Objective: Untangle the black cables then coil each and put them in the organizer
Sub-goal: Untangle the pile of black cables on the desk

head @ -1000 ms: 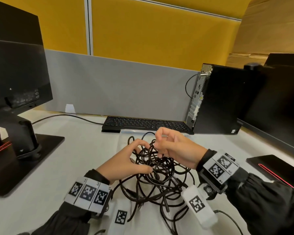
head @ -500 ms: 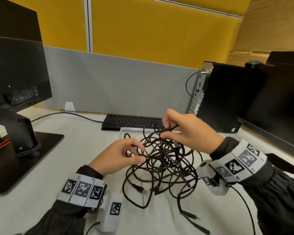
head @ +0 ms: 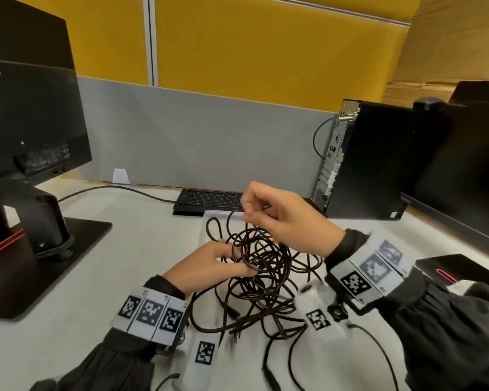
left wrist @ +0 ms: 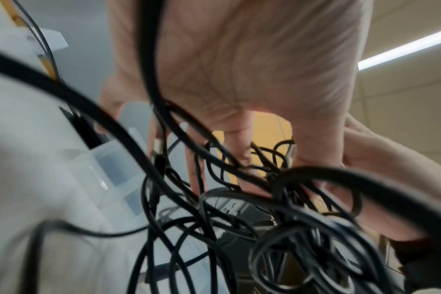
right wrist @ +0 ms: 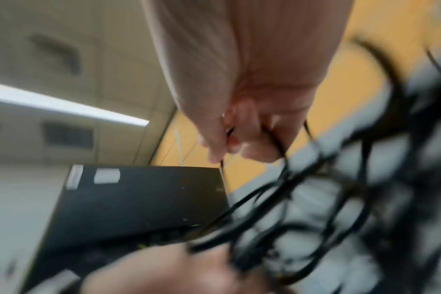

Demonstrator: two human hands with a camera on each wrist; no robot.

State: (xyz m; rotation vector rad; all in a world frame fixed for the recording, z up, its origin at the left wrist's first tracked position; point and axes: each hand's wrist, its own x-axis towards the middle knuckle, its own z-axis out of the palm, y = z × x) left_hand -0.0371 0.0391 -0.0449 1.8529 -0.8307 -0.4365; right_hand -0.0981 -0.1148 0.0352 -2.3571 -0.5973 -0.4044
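Note:
A tangle of black cables hangs lifted over the white desk, its lower loops trailing on the surface. My right hand is raised above the tangle and pinches a strand between thumb and fingers. My left hand sits lower at the tangle's left side, fingers curled into the loops and gripping strands. A clear plastic organizer with compartments stands just beyond the tangle, its edge showing behind the cables.
A black keyboard lies behind the organizer. A monitor on a black stand is at the left, a black computer tower and a second monitor at the right. A grey partition backs the desk.
My right hand has risen and pulled its strand upward, lifting the tangle. My left hand has stayed low, holding the loops on the left.

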